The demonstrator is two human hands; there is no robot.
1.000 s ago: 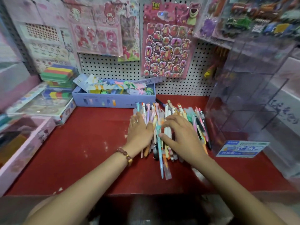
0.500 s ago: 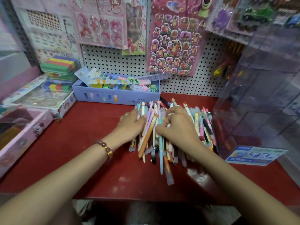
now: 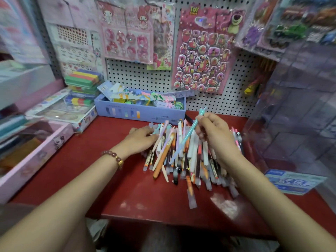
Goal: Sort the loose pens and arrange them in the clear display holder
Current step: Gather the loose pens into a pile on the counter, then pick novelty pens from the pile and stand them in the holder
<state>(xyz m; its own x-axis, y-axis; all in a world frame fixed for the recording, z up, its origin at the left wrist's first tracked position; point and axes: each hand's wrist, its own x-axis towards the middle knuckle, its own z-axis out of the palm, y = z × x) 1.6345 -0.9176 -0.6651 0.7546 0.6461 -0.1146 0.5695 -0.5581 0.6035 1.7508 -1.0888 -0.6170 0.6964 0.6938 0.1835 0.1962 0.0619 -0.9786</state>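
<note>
A heap of loose pens [image 3: 189, 157] in many colours lies on the red shelf [image 3: 116, 180]. My right hand [image 3: 216, 135] pinches a light blue pen [image 3: 183, 142] near its top and holds it tilted above the heap. My left hand [image 3: 141, 138] rests flat on the left edge of the heap, fingers among the pens. The clear display holder [image 3: 298, 113] stands at the right, its compartments see-through, with a blue label [image 3: 292, 181] at its base.
A blue box [image 3: 140, 113] of small packets sits behind the pens against the pegboard [image 3: 218, 100]. Sticker sheets hang above. A pink tray [image 3: 34, 157] and stacked boxes [image 3: 81, 82] stand at the left. The shelf's front edge runs just below the heap.
My right hand has lifted a light blue pen out of the heap and raised its top end. My left hand has stayed on the heap's left side.
</note>
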